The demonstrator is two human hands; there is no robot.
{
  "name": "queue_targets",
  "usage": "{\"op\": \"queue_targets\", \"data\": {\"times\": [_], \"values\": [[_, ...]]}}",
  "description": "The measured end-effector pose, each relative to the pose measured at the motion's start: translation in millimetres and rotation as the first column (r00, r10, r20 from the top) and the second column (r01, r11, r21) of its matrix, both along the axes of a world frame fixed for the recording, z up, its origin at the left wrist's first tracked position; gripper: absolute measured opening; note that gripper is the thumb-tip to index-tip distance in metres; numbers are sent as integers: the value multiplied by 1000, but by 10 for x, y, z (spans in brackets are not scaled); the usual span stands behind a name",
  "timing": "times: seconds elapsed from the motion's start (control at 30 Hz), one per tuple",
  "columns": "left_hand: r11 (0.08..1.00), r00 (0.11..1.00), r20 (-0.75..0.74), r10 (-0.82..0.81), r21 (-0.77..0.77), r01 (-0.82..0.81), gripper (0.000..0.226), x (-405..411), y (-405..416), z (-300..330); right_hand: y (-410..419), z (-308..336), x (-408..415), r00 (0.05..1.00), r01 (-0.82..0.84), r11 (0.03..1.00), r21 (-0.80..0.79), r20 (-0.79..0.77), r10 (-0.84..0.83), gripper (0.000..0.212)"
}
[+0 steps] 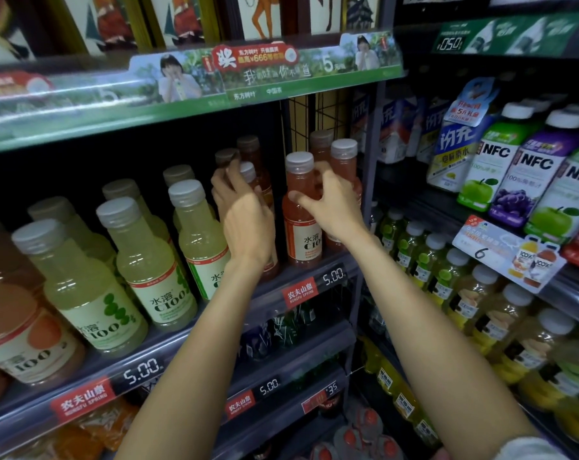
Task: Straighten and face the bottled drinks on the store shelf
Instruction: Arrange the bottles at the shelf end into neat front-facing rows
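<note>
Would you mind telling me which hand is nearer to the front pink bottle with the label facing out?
Right. The right hand is wrapped around the front pink bottle at its shoulder, touching it. The left hand is one row over to its left, on a bottle there.

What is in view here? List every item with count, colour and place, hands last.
pale green C100 bottles: at least six, yellow-green with grey caps, left and middle of the main shelf.
pink C100 bottles: about six, pink-orange, right end of the same shelf, several hidden behind the hands.
orange C100 bottle: at least one, far left, cut off by the frame.
price strip: black, reads 5.00, with red tags, along the shelf edge.
green banner: one, on the edge of the shelf above.
NFC juice cartons: about four, green and purple, upper right bay.
yellow bottles: many, lower right bay.
left hand: around a pink bottle in a back row.
right hand: gripping the front pink bottle.
</note>
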State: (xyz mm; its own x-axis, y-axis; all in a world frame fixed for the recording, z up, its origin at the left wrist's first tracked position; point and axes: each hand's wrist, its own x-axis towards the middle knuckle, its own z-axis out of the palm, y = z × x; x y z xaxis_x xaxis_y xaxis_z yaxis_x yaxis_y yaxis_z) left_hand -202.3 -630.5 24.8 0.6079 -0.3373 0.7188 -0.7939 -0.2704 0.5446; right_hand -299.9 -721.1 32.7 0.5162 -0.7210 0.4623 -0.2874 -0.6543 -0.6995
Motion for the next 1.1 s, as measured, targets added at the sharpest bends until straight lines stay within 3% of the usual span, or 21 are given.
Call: {"op": "queue_targets", "data": {"times": [0.23,0.33,0.43,0.47,0.57,0.63,0.7,0.77,0.87,0.97,1.1], "values": [[990,999,4,-52,134,51,57,55,152,97,-11,-3,-22,992,119,991,-66,-25,-121,52],[987,983,181,-33,163,3,56,18,206,149,-8,-20,-19,994,112,991,-71,-5,-112,51],[987,924,351,-150,112,118,42,-106,180,160,20,-77,-66,993,61,996,-62,100,-54,44],[977,921,327,-210,96,189,39,-161,144,157,38,-112,-100,989,39,998,-48,144,-32,43],[920,922,66,-383,-68,387,37,-244,-19,142,106,-253,-262,944,-9,999,50,330,-8,47],[902,908,-56,-415,-153,403,39,-216,-174,119,170,-293,-440,887,-35,995,92,462,-11,43],[943,940,-90,-330,-67,325,42,-121,-350,134,213,-270,-647,819,-52,992,115,573,-23,37],[967,990,-52,-128,216,136,49,1,-551,161,218,-237,-835,811,-48,993,110,584,-25,35],[835,987,145,63,534,-131,65,147,-787,223,187,-279,-993,859,-36,995,90,511,-15,38],[707,938,325,124,634,-313,70,204,-911,233,157,-374,-1039,875,-35,996,83,485,-10,43],[625,894,406,190,652,-429,71,223,-912,189,158,-436,-1013,871,-72,991,114,491,7,42]]}}
